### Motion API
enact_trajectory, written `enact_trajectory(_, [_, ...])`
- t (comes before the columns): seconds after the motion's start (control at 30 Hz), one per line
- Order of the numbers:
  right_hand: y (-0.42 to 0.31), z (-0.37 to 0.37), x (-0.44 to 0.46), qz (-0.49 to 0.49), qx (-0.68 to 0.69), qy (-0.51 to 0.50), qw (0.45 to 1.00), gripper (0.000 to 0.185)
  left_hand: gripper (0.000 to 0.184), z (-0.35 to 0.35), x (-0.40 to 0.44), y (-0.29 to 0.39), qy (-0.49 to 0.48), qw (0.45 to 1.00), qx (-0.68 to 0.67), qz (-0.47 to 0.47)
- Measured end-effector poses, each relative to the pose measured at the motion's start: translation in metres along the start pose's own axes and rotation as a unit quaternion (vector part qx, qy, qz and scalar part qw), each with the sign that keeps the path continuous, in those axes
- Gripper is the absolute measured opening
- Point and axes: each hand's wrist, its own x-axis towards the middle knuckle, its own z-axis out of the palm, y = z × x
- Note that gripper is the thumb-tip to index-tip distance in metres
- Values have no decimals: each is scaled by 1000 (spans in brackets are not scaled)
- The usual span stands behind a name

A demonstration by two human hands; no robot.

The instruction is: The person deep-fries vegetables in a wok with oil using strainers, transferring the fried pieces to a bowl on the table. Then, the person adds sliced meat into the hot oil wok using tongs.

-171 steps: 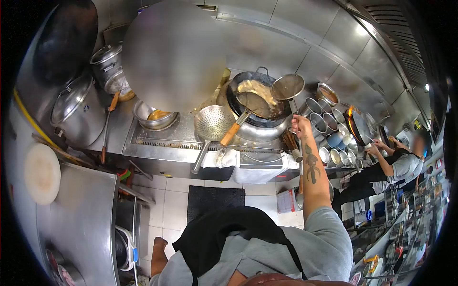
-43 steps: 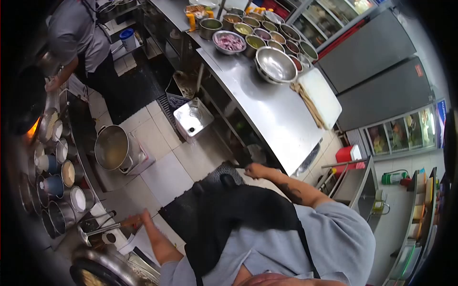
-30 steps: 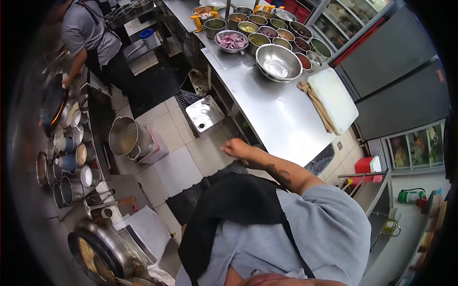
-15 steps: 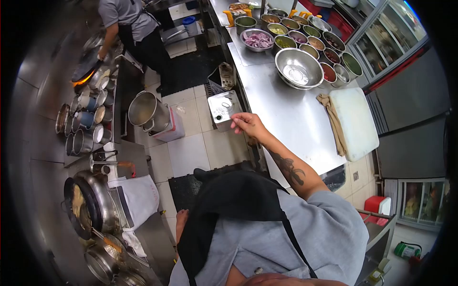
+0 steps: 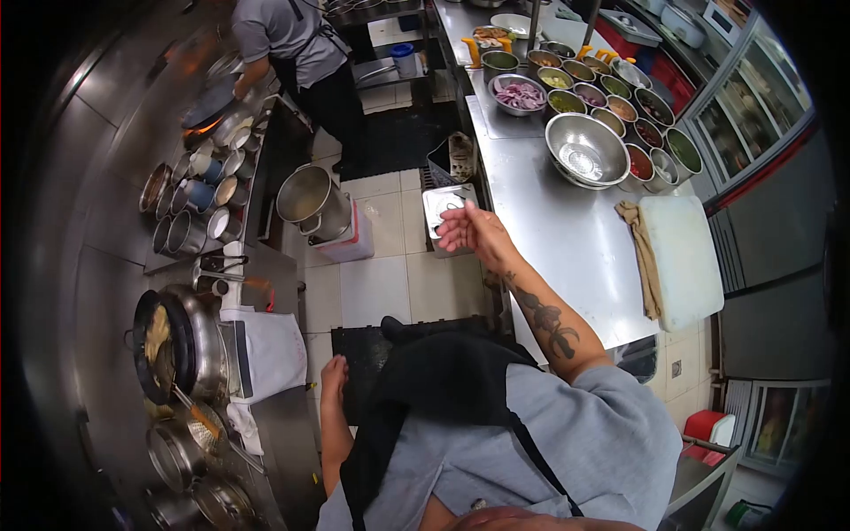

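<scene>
My right hand reaches forward past the steel counter's left edge. Its fingers are loosely bent and apart, with nothing visible in them. Below it in the picture is a square metal tin, partly covered by the hand; I cannot tell that they touch. My left hand hangs low beside the black apron, near the stove front, and its fingers are too bunched in this view to read. Left of it stands a black wok with food in oil and a wood-handled strainer resting in it.
On the steel counter stand an empty steel bowl, a bowl of chopped onion, several ingredient pots, a brown cloth and a white cutting board. A large pot sits on the aisle floor side. A co-worker handles a flaming wok.
My right hand has turned and its fingers have spread from a near pinch. My left hand and forearm show more, further forward. The whole view has shifted.
</scene>
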Motion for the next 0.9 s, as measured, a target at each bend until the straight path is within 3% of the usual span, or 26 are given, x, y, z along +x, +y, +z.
enact_trajectory(0.07, [-6, 13, 5, 18, 73, -28, 997, 59, 31, 25, -15, 49, 25, 996, 19, 81])
enact_trajectory(0.1, [-7, 16, 7, 16, 79, -64, 995, 69, 35, 33, -21, 75, -1, 992, 50, 114])
enact_trajectory(0.2, [-18, 41, 7, -2, 112, -78, 991, 73, 42, 66, -51, 148, -43, 956, 113, 267])
enact_trajectory(0.4, [-30, 68, 7, -75, 53, -136, 986, 84, 47, 143, -107, 245, -204, 889, 55, 406])
enact_trajectory(0.57, [-36, 94, -8, -199, -114, -159, 960, 99, 41, 187, -158, 294, -293, 884, -72, 357])
enact_trajectory(0.67, [-38, 101, -16, -248, -158, -148, 944, 104, 31, 201, -162, 304, -314, 859, -118, 387])
enact_trajectory(0.77, [-38, 101, -18, -280, -167, -139, 935, 104, 30, 213, -164, 308, -308, 859, -159, 378])
enact_trajectory(0.9, [-36, 105, -19, -297, -152, -118, 935, 103, 14, 231, -157, 309, -278, 843, -203, 412])
